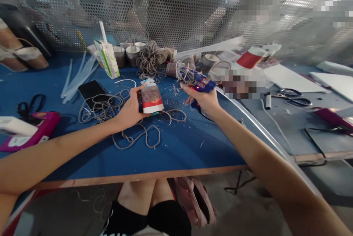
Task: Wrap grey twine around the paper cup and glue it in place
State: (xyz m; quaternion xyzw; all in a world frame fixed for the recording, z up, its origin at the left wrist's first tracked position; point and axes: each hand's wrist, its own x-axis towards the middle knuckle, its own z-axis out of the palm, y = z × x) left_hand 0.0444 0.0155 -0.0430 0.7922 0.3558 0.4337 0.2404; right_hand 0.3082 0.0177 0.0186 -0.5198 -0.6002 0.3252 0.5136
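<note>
My left hand is wrapped round a paper cup, red and white at its lower end and wound with grey-brown cord above. Some pale, crumpled material shows at the cup's top. In my right hand is a blue glue gun with a small red light lit on its side. Strands of glue or thread cling about its front, and its tip is hard to make out. Loose grey cord trails in loops over the table beneath the cup and beside my left wrist.
A black phone lies partly under cord, near clear glue sticks. Behind stand a drink carton, cord-wrapped cups and a heap of cord. Scissors lie right; a magenta box sits left. Perforated metal screen closes the back.
</note>
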